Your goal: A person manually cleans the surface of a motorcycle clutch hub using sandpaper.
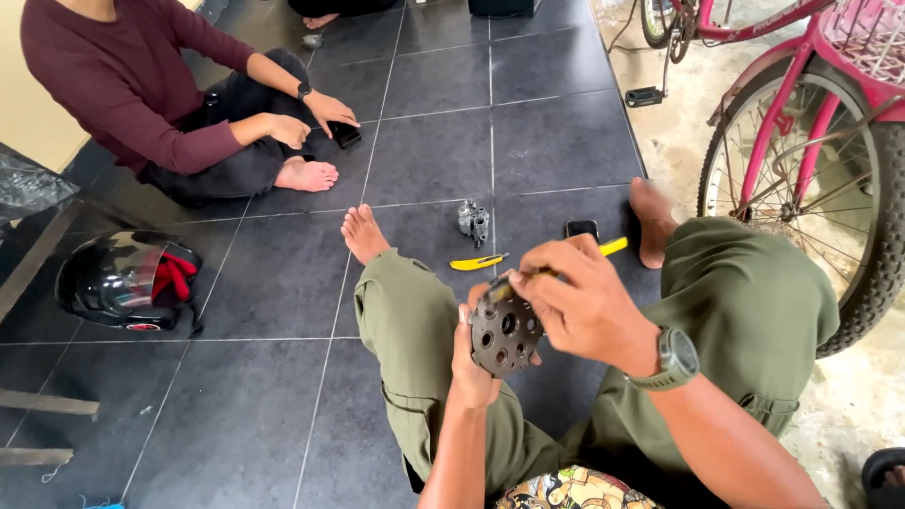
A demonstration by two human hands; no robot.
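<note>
Two people shared the dark tiled floor (283, 415). At the far left lay a black helmet (118, 281) with a red lining, and above it sat another person in a maroon top (123, 80), one hand near a small dark object on the tiles. Nearer the middle, a grey metal part (473, 221) stood beside a yellow-handled tool (478, 262) lying flat, with a small black device (582, 228) just beyond.

Between the wearer's olive-trousered knees, the left hand (468, 363) cupped a round perforated metal disc (505, 332) from below and behind, fingers curled around its lower-left rim. The disc stood nearly on edge, its holed face turned toward the camera and tipped slightly up; being round, it had no long axis, and its central axis pointed roughly toward the wearer.

To the right, the right hand (583, 303), a watch on its wrist, came in from above and right. Its fingers were pressed together, pinching a slim yellow-handled tool (613, 246) whose long axis ran from upper right down to lower left, its working end meeting the disc's upper rim. So the disc lay just below and left of those fingertips, touching the tool, with both hands equally close.

At the far right stood a pink bicycle (801, 85).
</note>
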